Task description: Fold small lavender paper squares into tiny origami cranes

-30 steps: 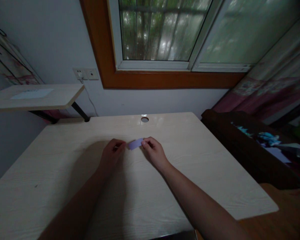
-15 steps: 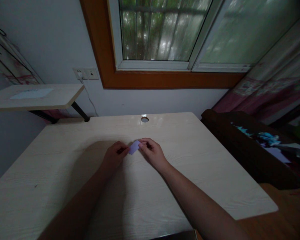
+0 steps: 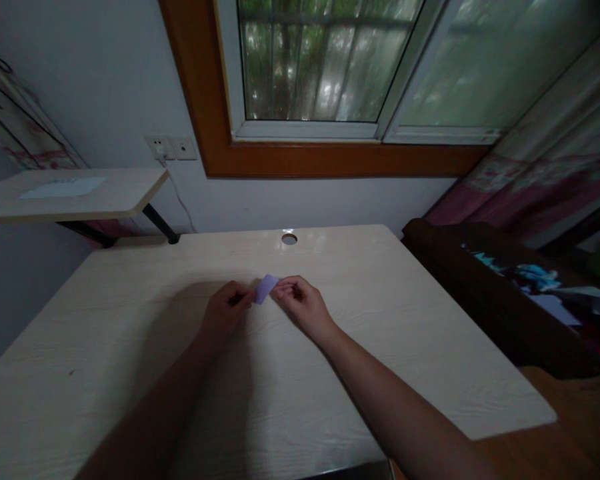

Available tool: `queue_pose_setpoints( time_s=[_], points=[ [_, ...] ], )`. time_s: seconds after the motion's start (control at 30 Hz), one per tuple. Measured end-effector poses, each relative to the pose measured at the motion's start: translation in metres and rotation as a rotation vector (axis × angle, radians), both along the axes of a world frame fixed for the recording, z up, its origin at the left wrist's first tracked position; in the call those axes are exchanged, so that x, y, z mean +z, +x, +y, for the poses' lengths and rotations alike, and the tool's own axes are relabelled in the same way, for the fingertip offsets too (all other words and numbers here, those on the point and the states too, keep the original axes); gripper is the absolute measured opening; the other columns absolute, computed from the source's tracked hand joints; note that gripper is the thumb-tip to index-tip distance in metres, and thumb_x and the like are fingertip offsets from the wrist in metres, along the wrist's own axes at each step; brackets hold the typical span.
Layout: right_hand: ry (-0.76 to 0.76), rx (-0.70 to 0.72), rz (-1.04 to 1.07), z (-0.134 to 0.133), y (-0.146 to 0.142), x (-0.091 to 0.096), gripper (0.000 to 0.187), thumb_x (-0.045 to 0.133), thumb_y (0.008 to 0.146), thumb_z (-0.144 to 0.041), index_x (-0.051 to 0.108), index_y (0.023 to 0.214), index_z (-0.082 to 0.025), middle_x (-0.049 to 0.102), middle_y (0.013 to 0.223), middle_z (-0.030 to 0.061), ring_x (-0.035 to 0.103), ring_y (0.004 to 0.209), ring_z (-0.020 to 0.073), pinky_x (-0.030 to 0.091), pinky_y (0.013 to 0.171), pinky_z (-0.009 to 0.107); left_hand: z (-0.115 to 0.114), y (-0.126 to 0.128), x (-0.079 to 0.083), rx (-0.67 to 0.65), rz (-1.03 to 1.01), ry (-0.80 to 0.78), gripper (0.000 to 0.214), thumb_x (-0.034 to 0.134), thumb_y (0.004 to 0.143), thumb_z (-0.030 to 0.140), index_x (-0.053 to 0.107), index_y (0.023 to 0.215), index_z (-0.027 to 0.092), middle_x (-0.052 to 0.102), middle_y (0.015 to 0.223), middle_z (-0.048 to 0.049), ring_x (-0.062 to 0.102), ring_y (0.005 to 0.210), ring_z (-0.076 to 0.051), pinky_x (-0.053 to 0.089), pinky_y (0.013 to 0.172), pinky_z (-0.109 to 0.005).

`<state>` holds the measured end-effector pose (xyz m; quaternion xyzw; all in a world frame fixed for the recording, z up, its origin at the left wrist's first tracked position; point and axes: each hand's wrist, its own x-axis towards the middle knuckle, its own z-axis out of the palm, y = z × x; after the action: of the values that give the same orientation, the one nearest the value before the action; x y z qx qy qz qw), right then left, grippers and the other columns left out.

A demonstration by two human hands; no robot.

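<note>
A small purple piece of paper (image 3: 266,289) is held tilted just above the light wooden desk (image 3: 300,373). My left hand (image 3: 226,307) pinches its lower left edge between thumb and fingertips. At the paper's upper right corner are the curled fingertips of my right hand (image 3: 303,300); the contact there is small and partly hidden. My right thumb rests below that corner, off the paper's face.
A raised shelf (image 3: 150,190) with a paper sheet (image 3: 63,187) on it stands at the back left. A round cable hole (image 3: 289,239) lies near the desk's far edge. Beyond the right edge sits a dark cabinet (image 3: 455,267) bearing assorted items.
The purple paper has turned more upright and shifted slightly left and up. My left hand moved a little left with it; my right thumb has come off its face.
</note>
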<state>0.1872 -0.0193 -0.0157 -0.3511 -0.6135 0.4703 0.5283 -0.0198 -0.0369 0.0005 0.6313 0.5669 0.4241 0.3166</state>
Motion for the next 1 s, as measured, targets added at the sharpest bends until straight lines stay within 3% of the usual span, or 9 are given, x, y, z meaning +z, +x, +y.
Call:
queue_pose_setpoints(
  time_s=[0.37,0.63,0.83,1.0],
  points=[
    [0.008,0.019,-0.016,-0.0036,-0.0009,-0.0014,0.019,0.072,0.088,-0.034,0.066,0.099,-0.019,0.064,0.085,0.0034,0.059,0.077,0.0181,0.048,0.071,0.027,-0.0009,0.0021,0.0019,-0.005,0.063,0.007,0.023,0.062,0.083,0.040,0.064,0.075,0.018,0.062,0.072,-0.0004,0.055,0.067,-0.014,0.041,0.063,-0.024],
    [-0.030,-0.005,-0.012,-0.0033,-0.0001,-0.0002,0.024,0.074,0.085,-0.039,0.064,0.093,-0.020,0.061,0.079,0.0013,0.056,0.072,0.0180,0.046,0.066,0.026,-0.0026,0.0052,0.0024,-0.181,0.111,0.085,0.023,0.062,0.085,0.039,0.066,0.077,0.018,0.059,0.076,-0.0014,0.055,0.071,-0.014,0.042,0.066,-0.024],
    [-0.036,0.028,0.096,-0.0027,-0.0002,-0.0006,0.024,0.076,0.084,-0.038,0.062,0.092,-0.020,0.056,0.077,-0.0005,0.053,0.070,0.0161,0.042,0.064,0.024,-0.0032,0.0063,0.0030,-0.248,-0.126,-0.069,0.027,0.053,0.091,0.039,0.067,0.098,0.017,0.069,0.091,-0.0058,0.063,0.083,-0.017,0.049,0.075,-0.028],
    [-0.034,0.091,0.121,-0.0017,-0.0012,-0.0011,0.031,0.077,0.083,-0.040,0.061,0.102,-0.022,0.061,0.087,0.0020,0.058,0.078,0.0178,0.045,0.070,0.026,-0.0033,0.0084,0.0043,-0.289,-0.310,-0.165,0.036,0.056,0.088,0.043,0.061,0.112,0.016,0.069,0.105,-0.0096,0.066,0.092,-0.020,0.051,0.083,-0.032]
  ],
)
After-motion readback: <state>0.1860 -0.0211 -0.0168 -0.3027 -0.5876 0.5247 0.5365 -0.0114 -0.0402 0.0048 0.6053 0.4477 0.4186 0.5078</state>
